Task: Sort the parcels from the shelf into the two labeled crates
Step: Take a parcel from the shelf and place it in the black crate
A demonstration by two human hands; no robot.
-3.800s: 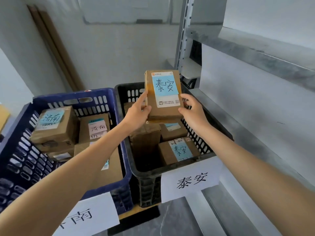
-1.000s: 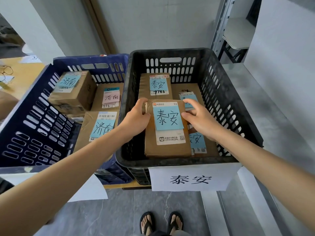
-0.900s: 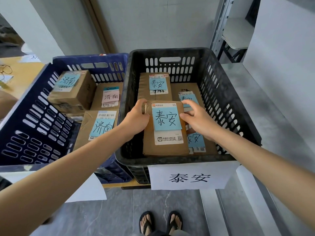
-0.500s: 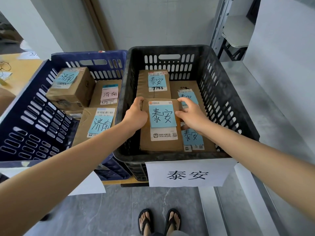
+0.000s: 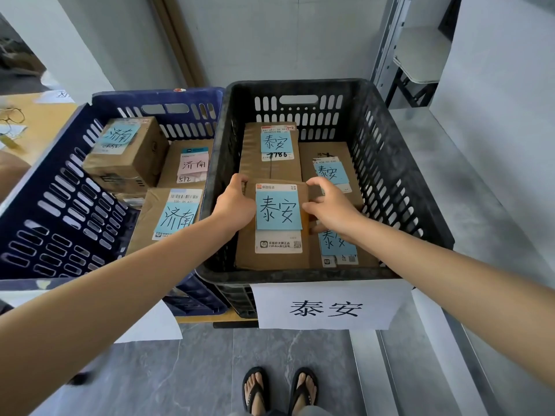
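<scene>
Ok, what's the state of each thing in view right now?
front parcel: flat in the black crate, label up.
left hand: grips its left edge.
right hand: grips its right edge.
black crate: four parcels visible.
blue crate: at least three parcels visible.

You stand on a grey veined tile floor (image 5: 186, 373). Ahead of you is a plain pale-grey wall (image 5: 270, 37), with a brown wooden strip (image 5: 172, 40) leaning along it. To your right: a perforated metal upright (image 5: 387, 46), a white seat on dark legs (image 5: 420, 60), and a white panel (image 5: 498, 85). To your left: a wooden desk (image 5: 42, 121) with glasses (image 5: 13, 115) on it. Lighting is even.
</scene>
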